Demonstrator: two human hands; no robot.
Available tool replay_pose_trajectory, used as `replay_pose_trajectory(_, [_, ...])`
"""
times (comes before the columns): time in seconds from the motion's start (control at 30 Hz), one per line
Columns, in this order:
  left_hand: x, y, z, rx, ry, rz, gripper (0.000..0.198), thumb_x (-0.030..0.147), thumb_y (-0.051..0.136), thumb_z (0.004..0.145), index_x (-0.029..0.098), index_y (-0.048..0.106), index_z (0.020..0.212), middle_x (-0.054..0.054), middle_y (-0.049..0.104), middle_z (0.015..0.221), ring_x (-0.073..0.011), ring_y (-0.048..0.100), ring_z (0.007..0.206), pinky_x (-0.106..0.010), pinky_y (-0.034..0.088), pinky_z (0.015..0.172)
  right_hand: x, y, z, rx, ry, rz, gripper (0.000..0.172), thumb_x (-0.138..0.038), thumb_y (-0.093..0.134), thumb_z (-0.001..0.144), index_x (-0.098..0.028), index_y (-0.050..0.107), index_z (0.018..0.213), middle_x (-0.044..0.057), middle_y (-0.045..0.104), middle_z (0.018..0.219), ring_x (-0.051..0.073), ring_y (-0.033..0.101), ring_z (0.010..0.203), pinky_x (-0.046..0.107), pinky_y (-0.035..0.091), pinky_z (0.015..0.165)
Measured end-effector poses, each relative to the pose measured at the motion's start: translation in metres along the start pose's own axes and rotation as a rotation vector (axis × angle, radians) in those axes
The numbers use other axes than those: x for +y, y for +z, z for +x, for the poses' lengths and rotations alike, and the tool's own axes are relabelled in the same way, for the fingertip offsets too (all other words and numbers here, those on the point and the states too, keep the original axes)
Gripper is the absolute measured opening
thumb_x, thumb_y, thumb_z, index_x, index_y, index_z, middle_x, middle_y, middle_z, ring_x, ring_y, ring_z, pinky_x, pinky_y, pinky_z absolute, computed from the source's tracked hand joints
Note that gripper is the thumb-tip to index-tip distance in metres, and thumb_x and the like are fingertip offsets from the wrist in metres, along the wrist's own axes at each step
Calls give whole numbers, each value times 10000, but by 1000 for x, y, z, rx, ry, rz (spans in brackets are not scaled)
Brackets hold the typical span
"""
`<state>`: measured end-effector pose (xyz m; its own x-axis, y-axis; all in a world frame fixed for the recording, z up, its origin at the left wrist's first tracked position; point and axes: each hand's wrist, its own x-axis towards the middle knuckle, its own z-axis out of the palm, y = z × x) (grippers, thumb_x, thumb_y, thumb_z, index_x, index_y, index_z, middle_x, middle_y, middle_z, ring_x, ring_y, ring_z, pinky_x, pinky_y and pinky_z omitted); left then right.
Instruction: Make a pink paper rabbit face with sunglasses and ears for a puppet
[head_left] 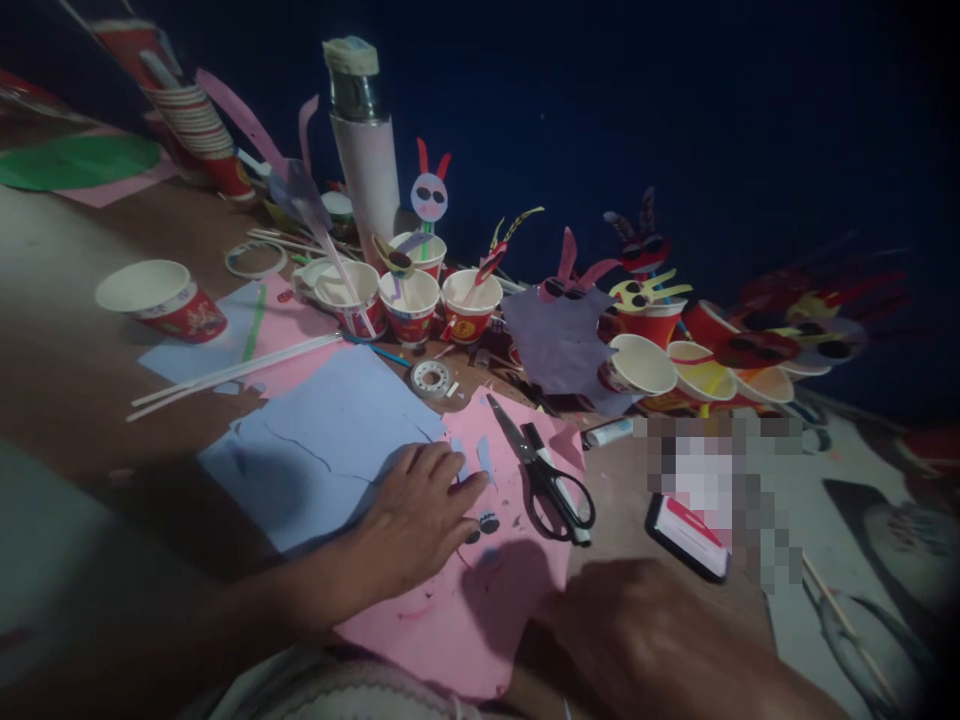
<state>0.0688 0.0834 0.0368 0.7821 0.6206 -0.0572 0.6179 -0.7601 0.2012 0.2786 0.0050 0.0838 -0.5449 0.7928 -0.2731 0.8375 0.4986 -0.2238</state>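
Note:
My left hand [420, 510] rests on the pink paper sheet [480, 590], fingers curled together with the tips at small dark cut-out pieces [486, 522]. A light blue sheet [330, 440] lies under its wrist side. Black scissors [547, 475] lie shut on the pink sheet just right of that hand, untouched. My right hand [637, 630] is low in the foreground, dark and blurred, its fingers not visible. A small blue paper strip [484, 455] lies above the left fingertips.
Several red paper cups [411, 305] with paper animal faces on sticks stand in a row behind. A tape roll [431, 378], a tall flask [365, 140], a cup stack [196, 125], long white sticks [225, 372], a purple sheet [559, 345] and a phone-like device [686, 535] lie around.

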Motion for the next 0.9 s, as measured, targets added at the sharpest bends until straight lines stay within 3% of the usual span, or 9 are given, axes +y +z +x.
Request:
replay_pose_trajectory(0.03, [0,-1,0,0,-1,2,353,370,413,909,229,470,1228,-98,505,1134,-285,412,1075,-444,352,893,8,-4,0,48,43,-9,183,-235,495,828,-237,625,699,-21,681,637,143,612,536,252,364,513])
replay_pose_trajectory(0.13, [0,0,1,24,-18,10,328,334,422,906,235,483,1213,-95,511,1125,-281,415,1070,-445,352,893,37,-9,9,222,429,-132,173,-271,493,855,-241,661,830,7,701,719,190,653,626,265,359,509])
replay_pose_trajectory(0.2, [0,2,1,35,-14,10,322,315,411,912,233,481,1214,-93,515,1117,-276,418,1071,-443,350,898,53,-7,18,237,481,-145,170,-293,497,865,-248,661,869,7,703,793,206,666,720,268,381,540])
replay_pose_trajectory(0.4, [-2,7,0,69,-16,3,322,319,404,916,212,487,1209,-89,526,1109,-267,420,1070,-438,346,905,58,1,29,127,503,-152,202,-339,516,855,-233,667,938,43,713,900,226,672,820,282,418,601])
replay_pose_trajectory(0.67, [-2,4,0,52,5,22,318,310,388,920,202,494,1199,-98,529,1111,-273,420,1078,-438,345,899,33,-10,23,-59,490,-165,220,-305,465,869,-213,665,888,53,729,676,230,691,643,269,355,522])
replay_pose_trajectory(0.9, [-2,-1,0,7,7,14,324,316,394,919,204,488,1209,-100,524,1121,-273,421,1088,-434,348,901,20,-7,32,-95,511,-219,232,-256,467,861,-189,684,813,89,727,685,228,689,643,260,387,529])
